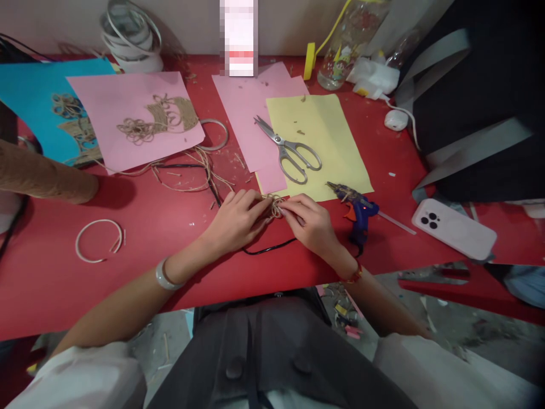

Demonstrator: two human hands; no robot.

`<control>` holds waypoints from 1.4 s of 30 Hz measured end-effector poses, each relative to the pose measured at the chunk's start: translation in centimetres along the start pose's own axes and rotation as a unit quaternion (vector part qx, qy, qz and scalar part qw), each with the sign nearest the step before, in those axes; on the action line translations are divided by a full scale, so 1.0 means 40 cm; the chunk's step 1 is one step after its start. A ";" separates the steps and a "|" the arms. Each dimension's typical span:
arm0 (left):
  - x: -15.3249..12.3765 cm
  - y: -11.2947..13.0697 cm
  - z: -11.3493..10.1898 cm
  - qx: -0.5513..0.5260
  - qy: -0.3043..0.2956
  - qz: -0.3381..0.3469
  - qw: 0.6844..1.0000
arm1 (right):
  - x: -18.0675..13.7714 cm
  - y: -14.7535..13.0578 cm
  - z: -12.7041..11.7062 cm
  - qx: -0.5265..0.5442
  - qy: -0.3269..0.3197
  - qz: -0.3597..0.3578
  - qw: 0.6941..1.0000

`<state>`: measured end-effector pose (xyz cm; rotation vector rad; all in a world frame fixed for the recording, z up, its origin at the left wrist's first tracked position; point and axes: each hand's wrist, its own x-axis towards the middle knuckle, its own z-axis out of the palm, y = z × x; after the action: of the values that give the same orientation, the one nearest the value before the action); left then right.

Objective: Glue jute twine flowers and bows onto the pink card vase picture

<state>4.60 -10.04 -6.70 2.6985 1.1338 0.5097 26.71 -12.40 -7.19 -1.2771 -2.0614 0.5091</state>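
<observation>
From my feed, both hands are closed in tight on a small bundle of jute twine (pixel 273 207), pinching it between the fingers right at the middle of the red tabletop (pixel 140 267). My left hand (pixel 236 221) and right hand (pixel 309 221) nearly meet around it, and the bundle sits just below the edge of a yellow paper sheet (pixel 315 142). A black cord (pixel 268 249) runs under the hands.

Just right of the right hand there's a blue hot glue gun (pixel 355 210) lying on its side, with steel scissors (pixel 287 149) up on the yellow sheet. Over on the left, a pink sheet (pixel 136 119) has looped twine shapes on it, and a blue sheet (pixel 42 96) has more. A pale cane hoop (pixel 99 240) lies on the table.

Label-wise, I can't read a thing: the printed bottle (pixel 347 45) is too small to make out, and the tall item at the top (pixel 238 37) is pixelated. The pale pink phone (pixel 453 228) shows three lenses, but I can't make out any branding.
</observation>
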 end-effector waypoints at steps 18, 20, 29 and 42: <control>0.007 0.021 0.003 0.057 0.017 -0.021 0.998 | -0.016 -0.023 0.013 -0.157 -0.005 0.002 0.988; 0.006 0.021 0.005 0.058 0.016 -0.022 0.998 | -0.017 -0.021 0.015 -0.155 -0.010 0.005 0.988; 0.008 0.024 0.002 0.062 0.020 -0.023 0.998 | -0.010 -0.026 0.015 -0.172 -0.005 -0.010 0.985; 0.010 0.025 0.000 0.059 0.011 -0.024 0.998 | -0.012 -0.020 0.015 -0.157 -0.005 -0.026 0.987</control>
<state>5.53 -10.46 -6.31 2.7623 1.2696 0.4799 25.91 -13.18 -7.27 -1.3939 -2.2413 0.1704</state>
